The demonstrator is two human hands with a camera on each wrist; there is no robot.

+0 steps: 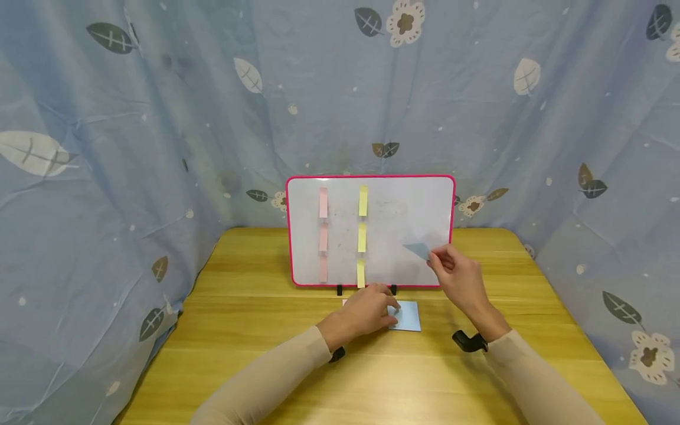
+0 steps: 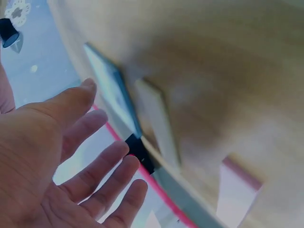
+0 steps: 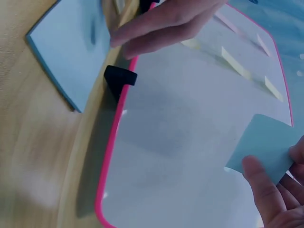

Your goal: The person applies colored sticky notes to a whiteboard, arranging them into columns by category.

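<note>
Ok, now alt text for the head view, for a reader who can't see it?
A person's right hand pinches a blue sticky note in front of a pink-framed whiteboard, which bears three pink sticky notes in one column and three yellow sticky notes in another. The left hand partly hides a blue sticky-note pad on the wooden table.

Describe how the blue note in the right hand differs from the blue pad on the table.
The blue note is pinched by the right hand in front of the whiteboard, while the blue pad lies on the table. The blue note looks like a thin sheet; the blue pad is visibly thicker. The blue note is tilted, whereas the blue pad lies flat. Both are light blue.
</note>
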